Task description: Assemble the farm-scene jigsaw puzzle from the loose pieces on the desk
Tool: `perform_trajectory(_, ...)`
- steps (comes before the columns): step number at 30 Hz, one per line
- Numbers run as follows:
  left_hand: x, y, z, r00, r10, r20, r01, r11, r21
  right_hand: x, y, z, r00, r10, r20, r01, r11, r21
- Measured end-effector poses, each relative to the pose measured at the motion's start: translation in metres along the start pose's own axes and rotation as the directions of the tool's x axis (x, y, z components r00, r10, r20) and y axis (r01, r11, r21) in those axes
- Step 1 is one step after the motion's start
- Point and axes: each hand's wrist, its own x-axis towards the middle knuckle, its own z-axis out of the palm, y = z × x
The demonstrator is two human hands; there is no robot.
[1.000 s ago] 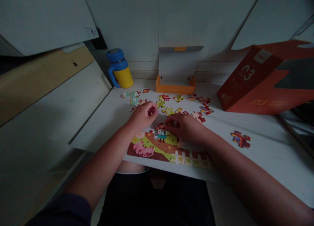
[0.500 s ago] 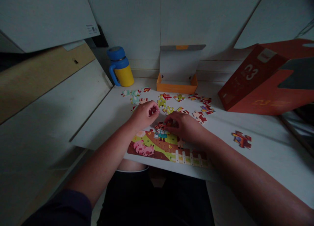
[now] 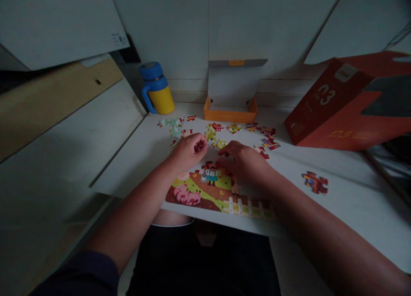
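Observation:
A partly joined jigsaw puzzle [image 3: 210, 195] lies at the table's near edge, showing a pink spotted pig, a figure in a teal skirt and a white fence. Just above its upper left part, my left hand [image 3: 189, 150] is closed, fingertips curled together; anything inside them is too dark to make out. My right hand [image 3: 247, 161] hovers over the puzzle's upper right part, thumb and forefinger apart with nothing visible between them. It hides some of the puzzle beneath. Loose puzzle pieces [image 3: 219, 144] lie beyond both hands.
Farther back stand an open orange box [image 3: 229, 115] and a blue and yellow mug [image 3: 163, 100]. A large red box [image 3: 334, 112] leans at the right. One loose piece [image 3: 315, 182] lies alone on the right of the white table [image 3: 349, 206]. Stacked boards [image 3: 64, 86] flank the left.
My right hand has drawn up and away from the puzzle's top edge, and its thumb and forefinger have parted. The brown piece under its fingers shows less. My left hand has hardly moved.

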Motion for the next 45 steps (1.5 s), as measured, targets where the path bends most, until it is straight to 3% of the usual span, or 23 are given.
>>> perform_trajectory(6,-0.001,0.003,0.000,0.989,0.088,0.116,-0.085,0.996,-0.035,0.004,0.016,-0.016,0.981,0.116,-0.156,-0.129,0.988,-0.079)
perform_trajectory(11,-0.003,0.012,0.005,0.920,0.263,0.291,-0.243,0.964,-0.106,0.005,0.018,-0.018,0.988,0.136,-0.079,-0.144,0.984,-0.106)
perform_trajectory(18,-0.002,0.011,0.015,0.858,0.356,0.371,-0.331,0.935,-0.131,0.005,0.012,-0.013,0.983,0.184,0.008,-0.181,0.975,-0.131)
perform_trajectory(25,-0.004,0.008,0.015,0.864,0.326,0.383,-0.294,0.945,-0.140,0.005,0.008,-0.012,0.973,0.228,0.039,-0.218,0.959,-0.180)
perform_trajectory(33,-0.007,0.013,0.011,0.863,0.345,0.370,-0.299,0.938,-0.178,0.007,0.049,-0.018,0.960,0.187,-0.208,-0.241,0.929,-0.279)
perform_trajectory(37,-0.007,0.017,0.009,0.863,0.347,0.366,-0.306,0.937,-0.168,0.005,0.065,-0.022,0.950,0.221,-0.222,-0.278,0.921,-0.275)
perform_trajectory(45,-0.002,0.005,0.001,0.948,0.252,0.196,-0.247,0.968,-0.049,0.004,0.044,-0.021,0.952,0.241,-0.188,-0.281,0.933,-0.227)
